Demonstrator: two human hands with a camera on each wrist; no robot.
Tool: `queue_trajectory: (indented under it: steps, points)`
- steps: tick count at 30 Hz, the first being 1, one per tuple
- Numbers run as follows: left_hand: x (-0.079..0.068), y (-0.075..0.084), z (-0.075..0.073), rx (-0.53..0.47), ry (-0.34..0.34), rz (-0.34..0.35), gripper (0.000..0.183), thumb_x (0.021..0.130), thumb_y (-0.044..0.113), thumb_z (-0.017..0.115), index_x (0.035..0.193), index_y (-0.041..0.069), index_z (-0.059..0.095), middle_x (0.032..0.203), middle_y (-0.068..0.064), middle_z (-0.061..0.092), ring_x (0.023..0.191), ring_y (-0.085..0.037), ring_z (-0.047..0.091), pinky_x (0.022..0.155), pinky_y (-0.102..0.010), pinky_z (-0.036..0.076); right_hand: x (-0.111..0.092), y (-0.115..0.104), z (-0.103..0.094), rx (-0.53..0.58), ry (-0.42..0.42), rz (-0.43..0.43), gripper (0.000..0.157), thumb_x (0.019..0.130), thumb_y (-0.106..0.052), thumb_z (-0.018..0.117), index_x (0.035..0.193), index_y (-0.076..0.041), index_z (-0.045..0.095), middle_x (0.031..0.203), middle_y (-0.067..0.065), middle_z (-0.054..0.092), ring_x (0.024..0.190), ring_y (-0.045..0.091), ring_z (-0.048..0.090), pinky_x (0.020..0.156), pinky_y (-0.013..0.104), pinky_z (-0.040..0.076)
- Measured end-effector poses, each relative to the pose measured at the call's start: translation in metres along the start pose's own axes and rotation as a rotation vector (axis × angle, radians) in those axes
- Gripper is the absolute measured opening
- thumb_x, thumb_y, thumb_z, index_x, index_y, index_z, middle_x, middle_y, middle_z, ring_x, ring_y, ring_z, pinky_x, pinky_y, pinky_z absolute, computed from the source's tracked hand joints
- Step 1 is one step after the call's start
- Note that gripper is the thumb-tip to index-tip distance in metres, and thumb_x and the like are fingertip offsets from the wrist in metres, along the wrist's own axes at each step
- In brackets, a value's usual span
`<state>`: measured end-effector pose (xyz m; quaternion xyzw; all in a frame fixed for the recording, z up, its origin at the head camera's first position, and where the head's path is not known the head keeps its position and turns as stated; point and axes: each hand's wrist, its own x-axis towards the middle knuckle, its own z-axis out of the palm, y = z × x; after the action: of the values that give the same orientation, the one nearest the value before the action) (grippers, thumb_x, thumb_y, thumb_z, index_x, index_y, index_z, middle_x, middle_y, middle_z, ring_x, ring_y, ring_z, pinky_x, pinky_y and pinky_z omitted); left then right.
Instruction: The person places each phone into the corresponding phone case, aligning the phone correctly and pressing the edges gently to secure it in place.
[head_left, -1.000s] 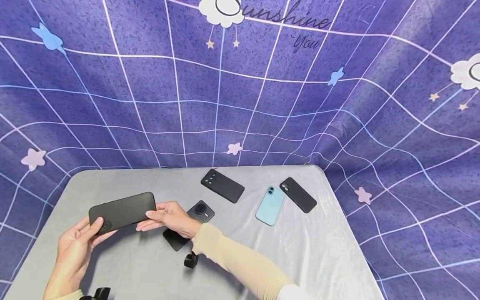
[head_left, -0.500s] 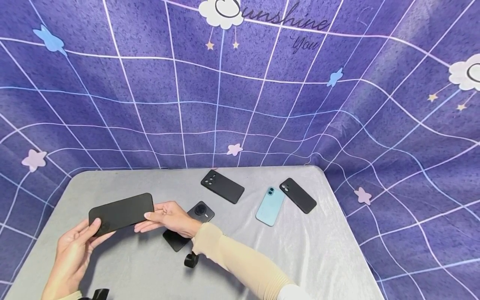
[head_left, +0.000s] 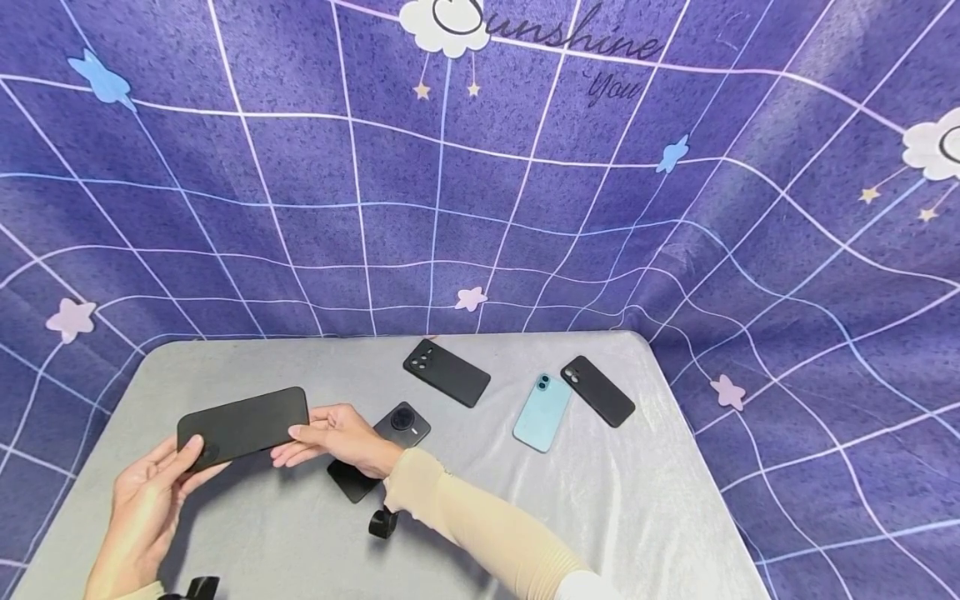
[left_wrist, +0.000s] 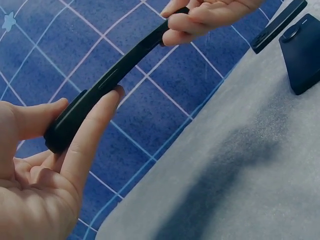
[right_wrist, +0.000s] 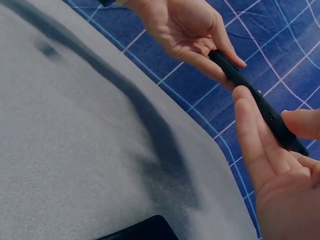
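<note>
Both hands hold a black phone case (head_left: 243, 427) in the air over the left part of the table. A round camera ring shows faintly at its lower left corner. My left hand (head_left: 150, 496) pinches that end, thumb on the face and fingers beneath. At the opposite end, my right hand (head_left: 341, 437) grips the edge between thumb and fingers. Seen edge-on in the left wrist view, the case (left_wrist: 107, 82) bows slightly along its length. Below the right hand lies a black phone (head_left: 405, 423) with a large round camera, partly hidden by hand and wrist.
Farther back on the grey cloth-covered table (head_left: 630, 517) lies another black case (head_left: 447, 373) with several camera holes. To the right are a light blue phone (head_left: 542, 414) and a smaller black case (head_left: 597, 392), close together. A purple patterned curtain (head_left: 390, 208) hangs behind the table.
The right end of the held case has shifted slightly left and its face has tilted a little. Both hands stay nearly in place, still holding it.
</note>
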<state>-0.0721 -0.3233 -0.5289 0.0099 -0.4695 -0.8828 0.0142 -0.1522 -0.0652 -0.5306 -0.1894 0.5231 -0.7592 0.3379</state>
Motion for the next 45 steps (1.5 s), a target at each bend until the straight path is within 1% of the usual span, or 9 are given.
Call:
queue_trajectory:
  steps: [4, 11, 15, 23, 29, 34, 37, 41, 45]
  points:
    - [0.001, 0.001, 0.000, -0.002, 0.007, -0.003, 0.036, 0.111, -0.007, 0.047, 0.129, 0.006, 0.076, 0.127, -0.008, 0.076, 0.115, -0.018, 0.075, 0.091, -0.034, 0.061, 0.000, 0.001, 0.000, -0.017, 0.019, -0.013, 0.015, 0.110, -0.008, 0.060, 0.104, 0.005, 0.062, 0.113, 0.042, 0.068, 0.115, 0.067, 0.059, 0.102, 0.064, 0.055]
    - [0.000, 0.000, -0.001, -0.046, 0.023, -0.023, 0.036, 0.111, -0.007, 0.047, 0.125, 0.006, 0.077, 0.124, -0.009, 0.077, 0.108, -0.021, 0.078, 0.090, -0.032, 0.061, 0.003, 0.004, 0.003, 0.032, 0.086, -0.010, 0.015, 0.108, -0.005, 0.065, 0.108, 0.009, 0.066, 0.107, 0.044, 0.068, 0.115, 0.067, 0.058, 0.092, 0.042, 0.065]
    - [-0.001, -0.001, 0.001, -0.033, 0.058, -0.022, 0.036, 0.111, -0.007, 0.048, 0.122, 0.010, 0.078, 0.123, -0.006, 0.078, 0.107, -0.018, 0.078, 0.089, -0.030, 0.062, 0.003, 0.004, 0.004, 0.055, 0.102, -0.009, 0.021, 0.108, -0.010, 0.066, 0.106, 0.011, 0.066, 0.105, 0.043, 0.069, 0.115, 0.065, 0.060, 0.095, 0.046, 0.063]
    - [-0.002, -0.001, 0.002, -0.056, 0.055, -0.021, 0.037, 0.110, -0.009, 0.047, 0.122, 0.008, 0.078, 0.123, -0.007, 0.077, 0.110, -0.018, 0.077, 0.090, -0.031, 0.061, 0.004, 0.005, 0.002, 0.110, 0.087, 0.021, 0.015, 0.109, -0.013, 0.064, 0.095, -0.009, 0.069, 0.111, 0.047, 0.065, 0.119, 0.063, 0.058, 0.105, 0.053, 0.056]
    - [-0.004, 0.003, 0.004, -0.076, 0.003, -0.034, 0.038, 0.111, -0.008, 0.044, 0.125, 0.005, 0.076, 0.125, -0.011, 0.077, 0.111, -0.020, 0.077, 0.093, -0.032, 0.061, 0.003, 0.007, -0.002, 0.132, 0.064, 0.024, 0.015, 0.109, -0.011, 0.063, 0.103, 0.000, 0.070, 0.114, 0.050, 0.062, 0.121, 0.065, 0.055, 0.107, 0.052, 0.056]
    - [-0.004, 0.002, 0.004, -0.053, 0.012, -0.041, 0.038, 0.111, -0.008, 0.045, 0.124, 0.006, 0.077, 0.124, -0.011, 0.077, 0.108, -0.020, 0.078, 0.092, -0.031, 0.061, 0.004, 0.007, -0.004, 0.132, 0.061, 0.037, 0.013, 0.109, -0.010, 0.063, 0.101, -0.003, 0.071, 0.114, 0.048, 0.064, 0.121, 0.064, 0.056, 0.105, 0.050, 0.057]
    - [-0.004, 0.000, 0.004, -0.016, 0.025, -0.036, 0.037, 0.111, -0.008, 0.046, 0.123, 0.008, 0.078, 0.122, -0.009, 0.078, 0.108, -0.018, 0.078, 0.091, -0.030, 0.061, 0.004, 0.008, -0.006, 0.111, 0.066, 0.054, 0.014, 0.109, -0.010, 0.064, 0.096, -0.009, 0.068, 0.112, 0.044, 0.068, 0.118, 0.057, 0.065, 0.099, 0.042, 0.061]
    - [-0.005, -0.002, 0.005, 0.023, 0.028, -0.022, 0.038, 0.110, -0.009, 0.047, 0.125, 0.009, 0.078, 0.122, -0.008, 0.078, 0.106, -0.018, 0.078, 0.090, -0.031, 0.062, 0.005, 0.008, -0.007, 0.082, 0.092, 0.070, 0.008, 0.107, -0.009, 0.065, 0.102, -0.006, 0.072, 0.106, 0.036, 0.074, 0.095, 0.034, 0.080, 0.087, 0.031, 0.065]
    - [-0.006, -0.003, 0.006, 0.039, 0.018, -0.025, 0.038, 0.111, -0.008, 0.047, 0.126, 0.009, 0.077, 0.122, -0.007, 0.078, 0.105, -0.018, 0.078, 0.090, -0.031, 0.062, 0.007, 0.009, -0.007, 0.066, 0.136, 0.070, 0.010, 0.106, -0.009, 0.068, 0.109, -0.002, 0.075, 0.099, 0.032, 0.076, 0.075, 0.016, 0.076, 0.073, 0.023, 0.063]
